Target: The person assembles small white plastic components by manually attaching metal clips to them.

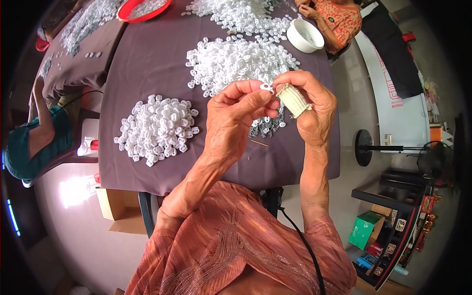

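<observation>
Between the thumb and index finger of my left hand (231,110) is a small white plastic piece with holes (266,87). My right hand (314,105) is closed right beside it, its fingertips almost meeting the left ones; what they pinch is too small to make out. A cream ribbed cloth sleeve (293,101) wraps what looks like the right thumb. Beyond the hands spreads a large heap of white pieces (236,61). Small grey pieces (268,123) lie partly hidden beneath my hands. To the left stands a smaller pile of white pieces (157,128) with dark centres.
A brown cloth covers the table (147,73). A thin stick (259,143) lies near my hands. Farther off are a white bowl (305,36), a red basin (142,10) and more white pieces (241,14). One person (339,22) sits far right, another (42,137) at left.
</observation>
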`<control>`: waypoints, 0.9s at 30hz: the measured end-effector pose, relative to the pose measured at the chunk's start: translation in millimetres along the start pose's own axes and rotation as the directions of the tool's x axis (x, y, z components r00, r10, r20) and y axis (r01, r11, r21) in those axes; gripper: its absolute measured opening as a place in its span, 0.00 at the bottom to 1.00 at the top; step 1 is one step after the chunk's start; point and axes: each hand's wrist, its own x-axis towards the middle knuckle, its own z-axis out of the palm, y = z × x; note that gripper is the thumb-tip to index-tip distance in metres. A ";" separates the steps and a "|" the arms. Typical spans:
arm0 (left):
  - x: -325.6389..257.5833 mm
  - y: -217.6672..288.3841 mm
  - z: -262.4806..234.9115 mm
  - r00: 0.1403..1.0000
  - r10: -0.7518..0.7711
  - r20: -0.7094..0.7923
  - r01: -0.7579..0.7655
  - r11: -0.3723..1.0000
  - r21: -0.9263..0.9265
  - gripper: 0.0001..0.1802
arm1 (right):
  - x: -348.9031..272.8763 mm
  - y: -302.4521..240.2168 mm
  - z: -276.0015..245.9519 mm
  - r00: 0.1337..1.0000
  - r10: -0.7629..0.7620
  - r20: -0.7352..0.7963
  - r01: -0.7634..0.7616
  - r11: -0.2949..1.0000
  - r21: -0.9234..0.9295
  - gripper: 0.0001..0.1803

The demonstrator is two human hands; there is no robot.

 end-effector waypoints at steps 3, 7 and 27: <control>-0.1 -0.1 0.3 1.000 -0.005 -0.013 0.005 1.000 0.009 0.06 | -0.4 -1.5 0.6 1.000 0.024 0.002 -0.024 0.999 0.028 0.10; 0.3 -1.0 -0.2 1.000 -0.008 -0.023 0.008 1.000 0.016 0.07 | -0.6 -0.5 0.3 1.000 0.029 -0.005 -0.029 0.999 0.023 0.09; -0.7 -1.3 0.3 0.998 0.014 -0.062 -0.014 1.000 0.012 0.08 | 0.6 -2.3 5.9 1.000 0.007 0.012 -0.004 0.981 -0.195 0.13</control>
